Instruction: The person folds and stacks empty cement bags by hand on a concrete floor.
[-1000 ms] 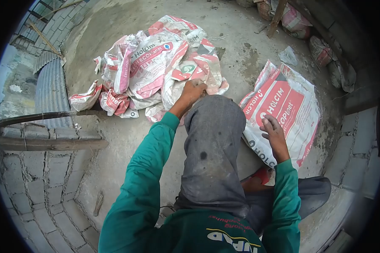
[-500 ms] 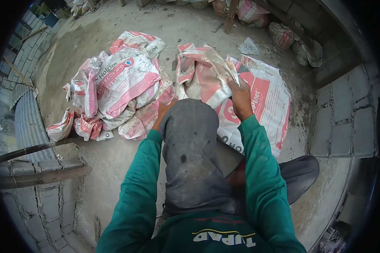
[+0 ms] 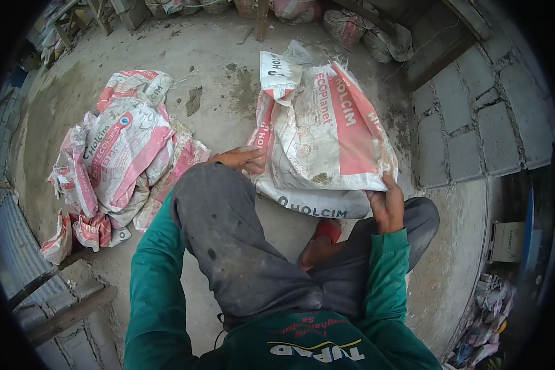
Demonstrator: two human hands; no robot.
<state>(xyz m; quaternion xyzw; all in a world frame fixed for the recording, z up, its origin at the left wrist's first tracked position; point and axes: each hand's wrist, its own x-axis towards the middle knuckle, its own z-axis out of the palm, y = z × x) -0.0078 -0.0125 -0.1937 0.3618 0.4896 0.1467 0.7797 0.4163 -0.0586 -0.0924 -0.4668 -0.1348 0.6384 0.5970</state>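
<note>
An empty-looking Holcim cement sack point(image 3: 311, 129), white with red bands, lies spread in front of me over another white sack point(image 3: 317, 206) whose edge shows below it. My right hand point(image 3: 387, 203) pinches the top sack's near right corner, thumb above the fabric. My left hand point(image 3: 237, 159) reaches past my raised knee, its fingers stretched out at the sack's left edge. To the left lies a heap of crumpled cement sacks point(image 3: 126, 148), red and white and dusty.
Filled sacks point(image 3: 345, 28) line the far side by a wooden post point(image 3: 263, 18). A block wall point(image 3: 456, 117) rises on the right. At left are a corrugated sheet point(image 3: 21, 240) and a wooden beam point(image 3: 74, 314). Clear plastic point(image 3: 298, 52) lies behind the sack.
The crumpled sack at my hands is now spread flat over the one on the right. My right hand has moved nearer, to its corner; my left hand now shows beside its left edge.
</note>
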